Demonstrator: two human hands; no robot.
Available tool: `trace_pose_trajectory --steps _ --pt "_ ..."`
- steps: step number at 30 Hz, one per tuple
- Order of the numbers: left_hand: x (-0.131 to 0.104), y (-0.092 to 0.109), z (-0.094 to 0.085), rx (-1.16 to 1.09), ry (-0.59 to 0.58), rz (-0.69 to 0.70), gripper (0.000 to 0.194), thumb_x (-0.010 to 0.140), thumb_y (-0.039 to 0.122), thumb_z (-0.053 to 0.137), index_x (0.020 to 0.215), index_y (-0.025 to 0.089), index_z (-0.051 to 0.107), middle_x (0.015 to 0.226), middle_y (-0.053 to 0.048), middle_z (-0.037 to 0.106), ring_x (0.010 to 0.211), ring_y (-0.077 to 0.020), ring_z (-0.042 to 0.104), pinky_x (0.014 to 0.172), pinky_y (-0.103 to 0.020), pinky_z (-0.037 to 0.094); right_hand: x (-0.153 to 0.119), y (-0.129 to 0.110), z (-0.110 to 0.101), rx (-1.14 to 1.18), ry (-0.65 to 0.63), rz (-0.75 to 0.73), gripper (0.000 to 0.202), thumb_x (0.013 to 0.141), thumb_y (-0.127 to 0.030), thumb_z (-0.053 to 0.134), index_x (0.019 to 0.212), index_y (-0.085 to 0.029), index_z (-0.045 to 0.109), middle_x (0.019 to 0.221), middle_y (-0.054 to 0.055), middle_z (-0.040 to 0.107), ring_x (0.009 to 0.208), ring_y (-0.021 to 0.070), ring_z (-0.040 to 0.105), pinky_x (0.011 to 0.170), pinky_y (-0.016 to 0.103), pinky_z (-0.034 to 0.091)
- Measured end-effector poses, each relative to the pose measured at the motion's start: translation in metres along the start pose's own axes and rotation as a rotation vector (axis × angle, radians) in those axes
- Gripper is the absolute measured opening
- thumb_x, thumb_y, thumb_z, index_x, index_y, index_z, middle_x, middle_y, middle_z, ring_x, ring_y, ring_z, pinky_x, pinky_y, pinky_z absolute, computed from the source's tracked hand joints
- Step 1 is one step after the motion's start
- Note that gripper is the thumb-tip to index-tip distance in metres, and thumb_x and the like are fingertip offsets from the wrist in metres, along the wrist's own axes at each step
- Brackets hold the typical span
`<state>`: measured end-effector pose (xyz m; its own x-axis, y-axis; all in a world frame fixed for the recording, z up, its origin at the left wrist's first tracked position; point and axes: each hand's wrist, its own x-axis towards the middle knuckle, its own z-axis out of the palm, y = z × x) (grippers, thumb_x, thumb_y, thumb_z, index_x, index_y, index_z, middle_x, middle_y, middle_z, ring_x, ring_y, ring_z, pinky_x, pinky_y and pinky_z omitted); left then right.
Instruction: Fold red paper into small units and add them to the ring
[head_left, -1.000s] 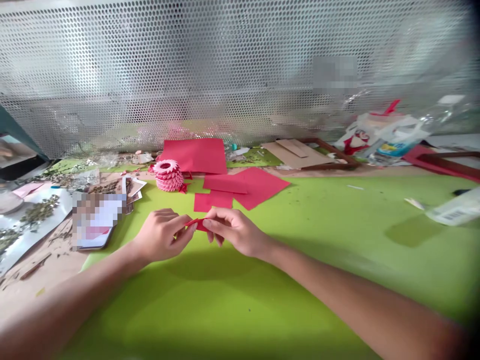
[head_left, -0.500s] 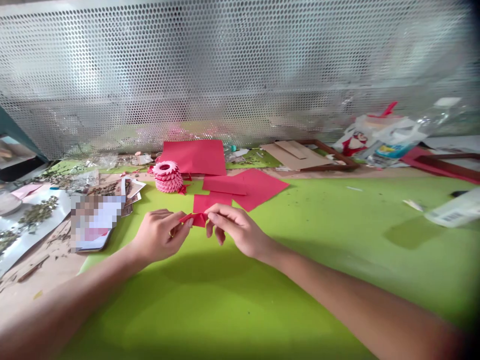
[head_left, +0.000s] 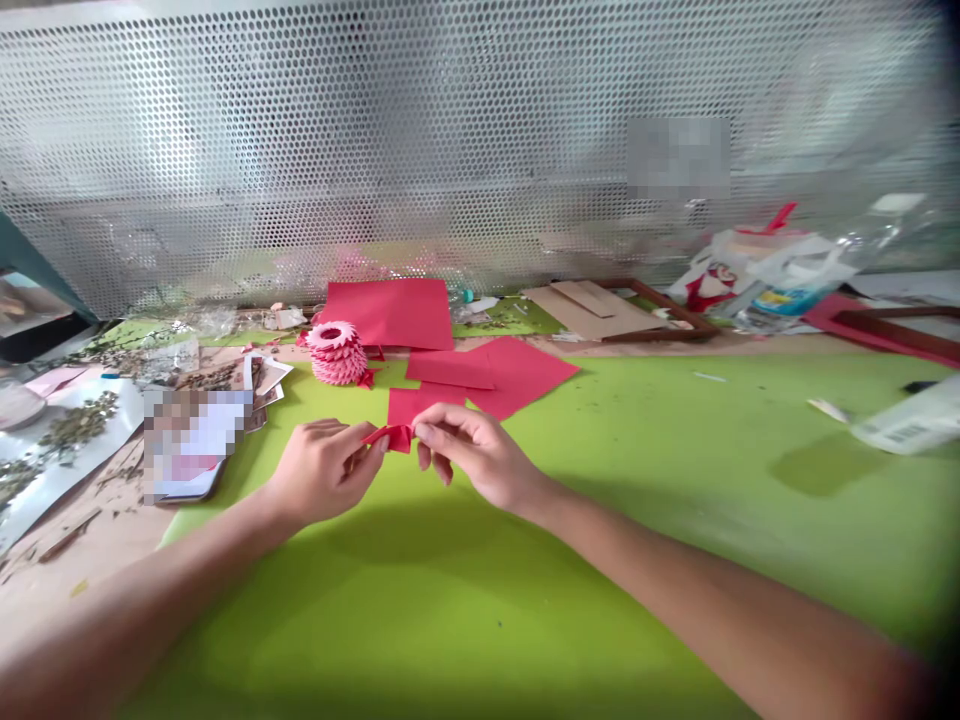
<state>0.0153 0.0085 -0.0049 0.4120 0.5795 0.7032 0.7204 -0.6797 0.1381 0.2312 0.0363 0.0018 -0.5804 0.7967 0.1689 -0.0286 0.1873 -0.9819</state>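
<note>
A small folded red paper piece [head_left: 400, 438] is held above the green mat [head_left: 480, 590]. My left hand [head_left: 322, 468] pinches its left end between thumb and fingers. The thumb and index finger of my right hand [head_left: 480, 452] are closed on its right end, the other fingers curled below. Behind my hands lie red paper sheets [head_left: 517, 375], overlapping, and a larger red sheet [head_left: 390, 312] is farther back. A pink and red ring-shaped stack of folded paper [head_left: 337, 355] stands beyond my left hand.
At the left are a phone [head_left: 199, 460], photos and dried plant bits. Brown cardboard [head_left: 592, 310] lies at the back, near plastic bags [head_left: 780, 275]. A translucent bottle [head_left: 911, 420] is at the right edge. Perforated metal panelling [head_left: 450, 130] rises behind.
The red piece looks slightly more closed up at its right end, between my fingers. Both hands remain almost where they were.
</note>
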Motion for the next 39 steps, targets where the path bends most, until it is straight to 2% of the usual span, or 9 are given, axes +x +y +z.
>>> trace_pose_trajectory --steps 16,23,27,32,39 --pt "-0.0008 0.0021 0.0044 -0.007 -0.015 -0.004 0.032 0.095 0.023 0.048 0.064 0.019 0.055 0.047 0.002 0.049 0.042 -0.0108 0.043 0.045 -0.025 0.032 0.0009 -0.0002 0.0021 0.020 -0.079 0.053 0.037 0.090 -0.053 0.060 0.080 -0.017 0.061 0.068 0.000 0.062 0.059 0.0109 0.054 0.059 0.025 0.046" --pt "-0.0015 0.0038 0.0074 0.001 -0.015 0.026 0.029 0.092 0.020 0.049 0.064 0.019 0.054 0.046 0.002 0.051 0.041 -0.0107 0.045 0.046 -0.025 0.034 0.0005 -0.0012 0.0026 -0.049 -0.062 0.059 0.037 0.089 -0.053 0.061 0.082 -0.017 0.064 0.069 0.001 0.063 0.060 0.0113 0.055 0.058 0.025 0.044" --pt "-0.0008 0.0044 0.0064 -0.004 -0.022 0.036 0.024 0.090 0.019 0.049 0.067 0.019 0.055 0.049 0.002 0.055 0.042 -0.0106 0.048 0.047 -0.024 0.036 0.0002 -0.0023 0.0025 -0.081 -0.068 0.073 0.037 0.088 -0.053 0.063 0.083 -0.017 0.066 0.069 0.001 0.063 0.061 0.0121 0.056 0.059 0.025 0.045" --pt "-0.0008 0.0056 0.0058 -0.019 0.008 0.047 0.025 0.089 0.018 0.050 0.065 0.020 0.050 0.047 0.004 0.051 0.041 -0.0099 0.046 0.046 -0.024 0.034 0.0011 -0.0016 0.0038 -0.056 -0.066 0.102 0.035 0.082 -0.051 0.070 0.080 -0.017 0.065 0.066 0.000 0.063 0.060 0.0121 0.056 0.057 0.025 0.043" --pt "-0.0039 0.0081 0.0061 -0.039 -0.014 0.065 0.021 0.089 0.017 0.053 0.069 0.020 0.050 0.051 0.004 0.053 0.045 -0.0112 0.048 0.050 -0.026 0.036 0.0014 -0.0011 0.0050 0.021 -0.073 0.147 0.034 0.077 -0.048 0.077 0.075 -0.016 0.064 0.064 -0.001 0.061 0.059 0.0110 0.055 0.056 0.024 0.043"
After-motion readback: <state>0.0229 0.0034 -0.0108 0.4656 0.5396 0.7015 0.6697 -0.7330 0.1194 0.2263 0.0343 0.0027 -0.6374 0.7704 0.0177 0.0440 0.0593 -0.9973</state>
